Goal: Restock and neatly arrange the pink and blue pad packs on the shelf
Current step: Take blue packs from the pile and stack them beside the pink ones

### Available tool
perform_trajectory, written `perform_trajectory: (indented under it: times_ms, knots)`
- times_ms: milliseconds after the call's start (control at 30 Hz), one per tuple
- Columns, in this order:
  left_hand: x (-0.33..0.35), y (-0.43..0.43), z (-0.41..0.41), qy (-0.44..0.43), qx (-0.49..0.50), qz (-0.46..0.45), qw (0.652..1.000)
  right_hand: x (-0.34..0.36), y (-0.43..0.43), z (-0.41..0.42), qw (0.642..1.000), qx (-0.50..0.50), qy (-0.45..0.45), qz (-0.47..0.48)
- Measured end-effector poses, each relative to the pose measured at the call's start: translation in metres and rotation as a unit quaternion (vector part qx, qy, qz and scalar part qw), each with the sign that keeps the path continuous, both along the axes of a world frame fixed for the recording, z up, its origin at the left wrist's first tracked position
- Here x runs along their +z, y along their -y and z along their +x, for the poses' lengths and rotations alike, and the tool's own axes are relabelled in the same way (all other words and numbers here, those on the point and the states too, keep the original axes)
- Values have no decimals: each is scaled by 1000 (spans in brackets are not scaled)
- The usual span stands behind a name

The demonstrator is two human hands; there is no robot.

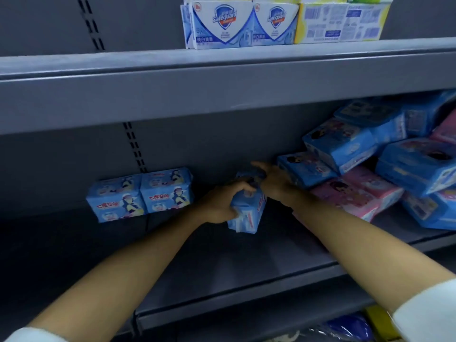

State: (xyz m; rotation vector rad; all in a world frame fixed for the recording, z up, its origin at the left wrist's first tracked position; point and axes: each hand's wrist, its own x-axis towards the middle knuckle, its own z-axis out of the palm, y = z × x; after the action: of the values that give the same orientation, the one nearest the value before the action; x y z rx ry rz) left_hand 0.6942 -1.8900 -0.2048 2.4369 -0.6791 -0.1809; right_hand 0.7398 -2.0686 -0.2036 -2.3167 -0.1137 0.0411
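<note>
A blue pad pack (248,208) stands tilted in the middle of the grey shelf (222,262). My left hand (222,203) grips its left side with curled fingers. My right hand (274,181) lies over its top right, the fingers hidden behind the pack. Two blue packs (140,195) stand side by side against the back wall to the left. At the right, a loose heap of blue packs (345,146) lies on and around pink packs (355,193).
The upper shelf (222,77) overhangs the work area and carries white-and-blue soap boxes (237,23) and yellow boxes (343,23). Slotted uprights (134,146) run down the back wall. Below the shelf edge, dark blue and yellow goods (357,327) show.
</note>
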Motion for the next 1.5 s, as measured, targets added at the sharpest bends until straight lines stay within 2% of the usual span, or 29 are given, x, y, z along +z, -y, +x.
perform_trajectory:
  times_ms: [133, 333, 533, 800, 1000, 1500]
  knots:
    - [3, -20, -10, 4, 6, -6, 1000, -4, -15, -10, 995, 88, -46, 22]
    - [-5, -55, -27, -38, 10, -39, 998, -10, -24, -26, 984, 140, -96, 57]
    - [-6, -82, -42, 17, 68, -60, 996, -3, -44, -49, 987, 105, -87, 89]
    - [-5, -135, -60, 35, 162, -115, 980, 1, -91, -75, 989, 105, -47, 97]
    - [-8, -175, -79, 13, 207, -176, 962, 2, -135, -91, 987, 114, -37, 109]
    - [-14, -266, -114, -6, 263, -205, 943, -6, -237, -110, 985, 164, -35, 43]
